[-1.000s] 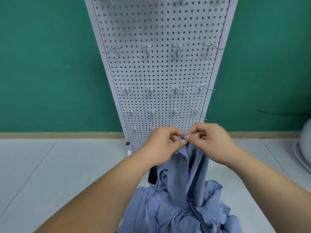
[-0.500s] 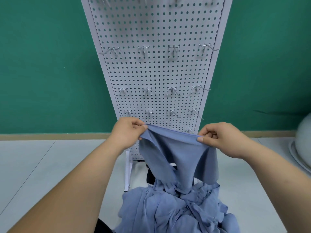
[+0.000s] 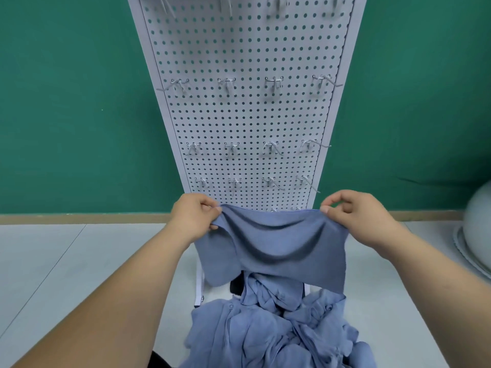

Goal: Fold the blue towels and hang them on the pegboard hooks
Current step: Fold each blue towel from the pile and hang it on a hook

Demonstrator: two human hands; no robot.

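Note:
A blue towel [image 3: 273,245] hangs spread between my two hands in front of the white pegboard [image 3: 247,115]. My left hand [image 3: 192,216] pinches its upper left corner, and my right hand [image 3: 356,216] pinches the upper right corner. The top edge sags a little between them. Below it lies a heap of crumpled blue towels [image 3: 271,333]. Rows of bare metal hooks [image 3: 272,85] stick out of the board above my hands; the lowest hooks are partly hidden behind the towel.
The pegboard stands on a white frame [image 3: 199,290] against a green wall [image 3: 66,102]. Pale floor tiles [image 3: 66,274] stretch left and right. A rounded white object [image 3: 475,235] sits at the right edge.
My hands, which were together pinching one spot of the towel, have drawn apart sideways. The towel is now stretched wide and lifted off the heap.

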